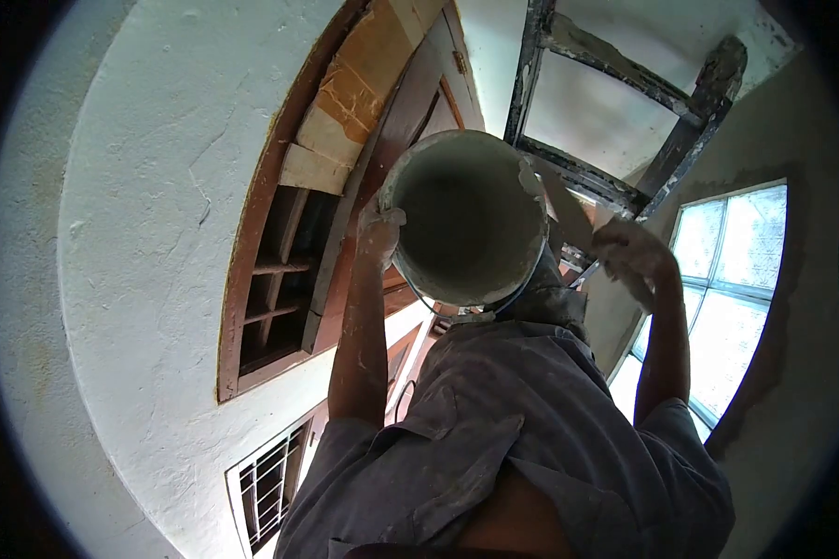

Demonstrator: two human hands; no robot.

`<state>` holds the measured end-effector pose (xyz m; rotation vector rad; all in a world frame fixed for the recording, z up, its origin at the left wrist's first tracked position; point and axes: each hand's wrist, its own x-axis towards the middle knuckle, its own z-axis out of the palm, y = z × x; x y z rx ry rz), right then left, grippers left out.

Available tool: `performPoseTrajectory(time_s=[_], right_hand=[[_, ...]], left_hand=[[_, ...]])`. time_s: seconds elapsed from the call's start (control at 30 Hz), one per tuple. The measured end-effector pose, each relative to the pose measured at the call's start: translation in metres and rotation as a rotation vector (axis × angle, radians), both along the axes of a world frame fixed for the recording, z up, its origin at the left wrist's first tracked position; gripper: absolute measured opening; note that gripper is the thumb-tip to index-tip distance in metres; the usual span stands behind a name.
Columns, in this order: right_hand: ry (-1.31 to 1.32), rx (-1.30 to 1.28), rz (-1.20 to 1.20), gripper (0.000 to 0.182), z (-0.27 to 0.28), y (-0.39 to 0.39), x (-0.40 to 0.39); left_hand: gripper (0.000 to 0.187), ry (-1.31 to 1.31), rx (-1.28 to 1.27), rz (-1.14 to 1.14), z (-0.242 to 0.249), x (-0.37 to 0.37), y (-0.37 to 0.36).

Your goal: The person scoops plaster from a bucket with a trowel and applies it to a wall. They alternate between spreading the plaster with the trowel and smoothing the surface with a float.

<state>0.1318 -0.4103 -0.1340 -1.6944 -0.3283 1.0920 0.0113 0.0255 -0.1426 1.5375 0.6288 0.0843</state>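
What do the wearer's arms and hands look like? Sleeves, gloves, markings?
Dark grey sleeves, loose and ending around the elbows, matching the shirt. Forearms bare, the left one flecked with pale residue. Left hand ungloved, whitish residue on the fingers. Right hand also looks ungloved and smeared; its details are blurred.

The left hand (379, 235) is at left side of the bucket (466, 219); right of this bucket are the ladder (583, 175) and window (732, 265).
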Motion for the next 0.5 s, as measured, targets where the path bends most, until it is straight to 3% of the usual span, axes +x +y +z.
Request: performPoseTrajectory(time_s=[0.13, 0.23, 0.33, 0.43, 0.5], right_hand=[[0.342, 0.081, 0.155, 0.031, -0.045, 0.005, -0.029], [0.544, 0.132, -0.117, 0.033, -0.08, -0.002, -0.054], [0.466, 0.246, -0.114, 0.035, -0.084, -0.004, -0.04], [0.502, 0.202, -0.102, 0.033, -0.072, 0.011, -0.007], [0.327, 0.16, -0.053, 0.035, -0.068, 0.021, 0.01]], left_hand=[[0.057, -0.051, 0.103, -0.02, 0.001, -0.009, -0.001], [0.06, 0.034, 0.045, 0.037, 0.005, -0.016, -0.002], [0.059, -0.164, 0.102, -0.073, -0.015, -0.027, 0.006], [0.058, -0.228, 0.115, -0.12, -0.02, -0.031, 0.001], [0.054, -0.043, 0.279, -0.15, -0.025, -0.03, 0.005]])
